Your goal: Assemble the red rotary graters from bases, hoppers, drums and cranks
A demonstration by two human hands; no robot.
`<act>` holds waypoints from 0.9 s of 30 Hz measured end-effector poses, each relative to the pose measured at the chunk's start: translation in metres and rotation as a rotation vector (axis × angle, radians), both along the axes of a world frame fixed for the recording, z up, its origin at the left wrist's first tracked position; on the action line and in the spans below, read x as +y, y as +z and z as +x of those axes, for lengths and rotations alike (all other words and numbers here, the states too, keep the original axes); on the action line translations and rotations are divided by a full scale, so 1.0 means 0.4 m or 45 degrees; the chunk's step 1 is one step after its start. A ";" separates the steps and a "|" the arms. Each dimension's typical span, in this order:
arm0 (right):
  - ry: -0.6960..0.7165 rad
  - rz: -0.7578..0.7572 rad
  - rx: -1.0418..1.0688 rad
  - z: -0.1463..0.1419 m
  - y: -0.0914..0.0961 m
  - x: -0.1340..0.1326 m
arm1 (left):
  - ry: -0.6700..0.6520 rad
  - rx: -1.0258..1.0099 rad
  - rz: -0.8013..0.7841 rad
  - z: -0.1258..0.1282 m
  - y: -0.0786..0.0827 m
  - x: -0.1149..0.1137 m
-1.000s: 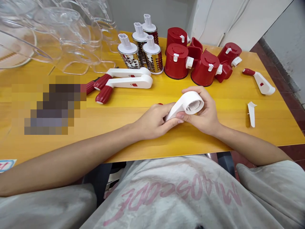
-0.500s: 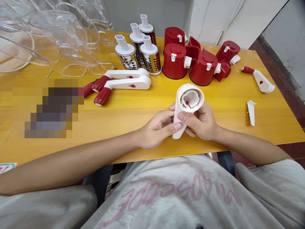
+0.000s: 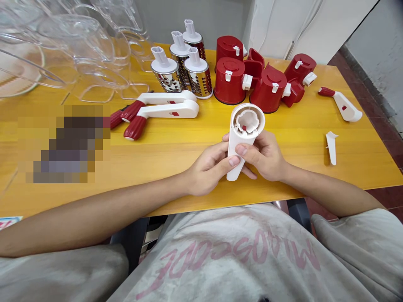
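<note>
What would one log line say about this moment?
left hand: grips white crank handle; right hand: grips it too; socket end: toward camera

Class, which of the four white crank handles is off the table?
The crank handle upright in the left hand and right hand; the other three lie on the table.

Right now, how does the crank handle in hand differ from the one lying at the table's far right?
Pose: the held crank handle, between left hand and right hand, stands on end, hub up; the far-right crank handle lies flat, untouched.
Face: held shows its hollow hub; far-right shows its closed outer side.
Grip: far-right has a red grip; none shows on held.
Both white, tapered.
</note>
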State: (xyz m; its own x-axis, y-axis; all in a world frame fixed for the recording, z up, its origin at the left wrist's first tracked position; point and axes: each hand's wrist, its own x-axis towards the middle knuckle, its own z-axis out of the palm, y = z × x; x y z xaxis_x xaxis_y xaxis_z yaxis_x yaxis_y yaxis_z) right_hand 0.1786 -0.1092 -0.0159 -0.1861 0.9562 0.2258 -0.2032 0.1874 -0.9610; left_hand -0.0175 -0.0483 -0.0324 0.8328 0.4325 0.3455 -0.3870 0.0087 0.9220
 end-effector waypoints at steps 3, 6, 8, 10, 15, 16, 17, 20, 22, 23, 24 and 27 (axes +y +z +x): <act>0.064 -0.005 0.015 0.003 -0.007 0.000 | 0.039 0.003 0.085 -0.001 -0.012 0.002; 0.052 -0.007 -0.012 0.007 -0.006 0.000 | 0.127 0.038 0.224 0.000 -0.019 0.004; 0.083 -0.027 -0.020 0.009 -0.002 0.000 | 0.169 0.039 0.316 0.004 -0.021 0.005; 0.128 -0.062 -0.023 0.011 0.002 0.000 | 0.207 0.023 0.412 0.011 -0.022 0.005; 0.112 -0.020 0.070 0.009 0.014 0.003 | 0.326 0.035 0.497 0.027 -0.021 0.003; 0.096 -0.008 0.082 0.007 0.016 0.003 | 0.342 0.045 0.489 0.028 -0.020 0.002; 0.080 -0.006 0.086 0.005 0.019 0.003 | 0.353 0.058 0.483 0.028 -0.018 0.001; 0.022 -0.048 0.050 0.002 0.020 0.002 | 0.373 0.090 0.474 0.027 -0.012 -0.003; 0.001 -0.070 0.008 0.003 0.017 0.003 | 0.385 0.107 0.490 0.027 -0.008 -0.004; 0.001 -0.069 -0.010 0.005 0.013 0.006 | 0.390 0.110 0.507 0.027 -0.007 -0.003; 0.005 -0.063 -0.024 0.008 0.009 0.009 | 0.396 0.119 0.535 0.027 -0.005 0.000; 0.001 -0.028 -0.041 0.018 -0.003 0.025 | 0.450 0.187 0.692 0.024 -0.001 0.013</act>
